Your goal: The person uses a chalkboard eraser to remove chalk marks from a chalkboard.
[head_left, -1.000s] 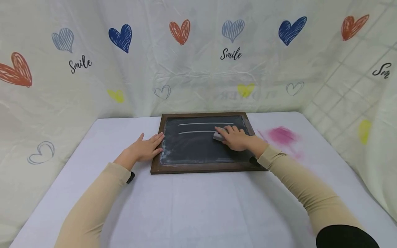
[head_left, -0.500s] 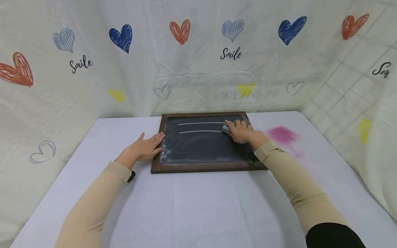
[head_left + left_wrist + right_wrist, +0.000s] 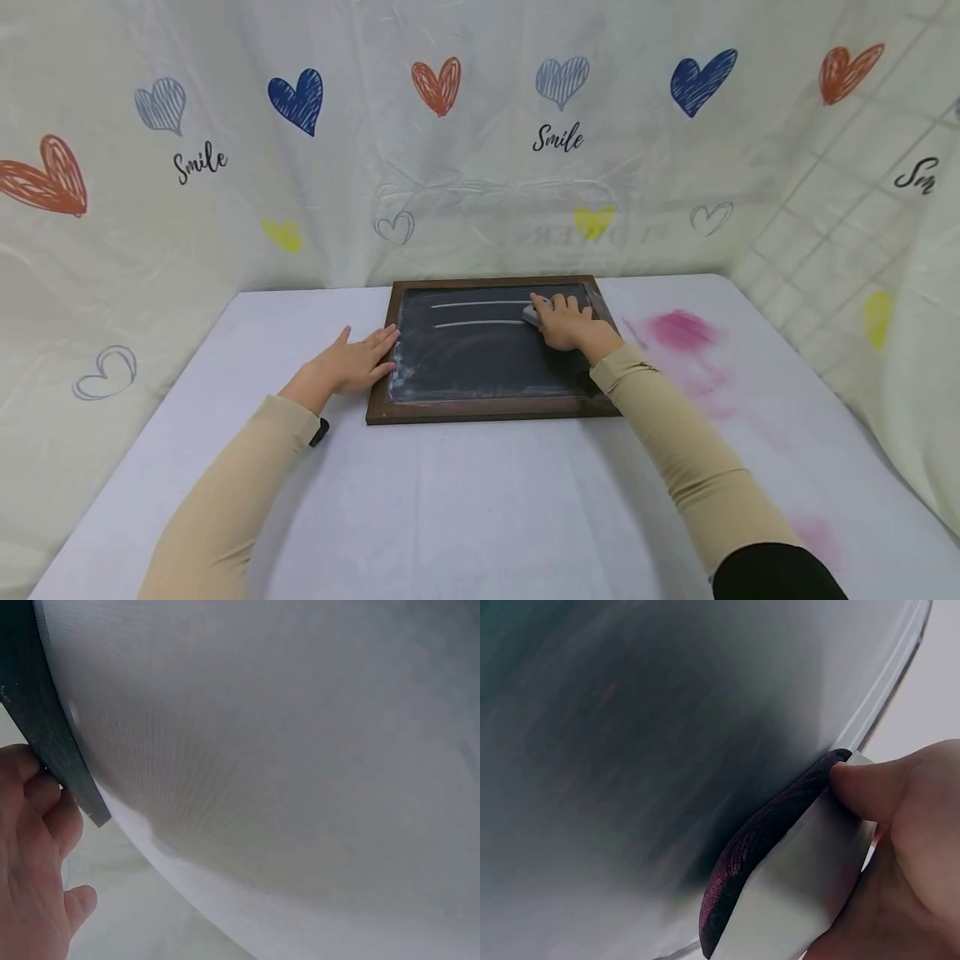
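A framed chalkboard (image 3: 465,362) lies flat on the table with two white chalk lines (image 3: 480,323) running across its upper half. My right hand (image 3: 568,323) grips a chalkboard eraser (image 3: 531,316) over the right ends of those lines. In the right wrist view the eraser (image 3: 795,885) shows a pale body and a dark, purplish felt pad pressed to the board; the thumb lies along its near side. My left hand (image 3: 352,362) rests with straight fingers on the board's left frame. The left wrist view shows its fingertips touching the frame edge (image 3: 56,724).
A white cloth covers the table (image 3: 480,508), with a pink stain (image 3: 684,332) right of the board. Behind hangs a pale curtain (image 3: 480,167) printed with hearts and lettering.
My right hand moves the eraser right and up, then back left a little. Now the chalk lines end farther left on the visible board. My left hand stays in place.
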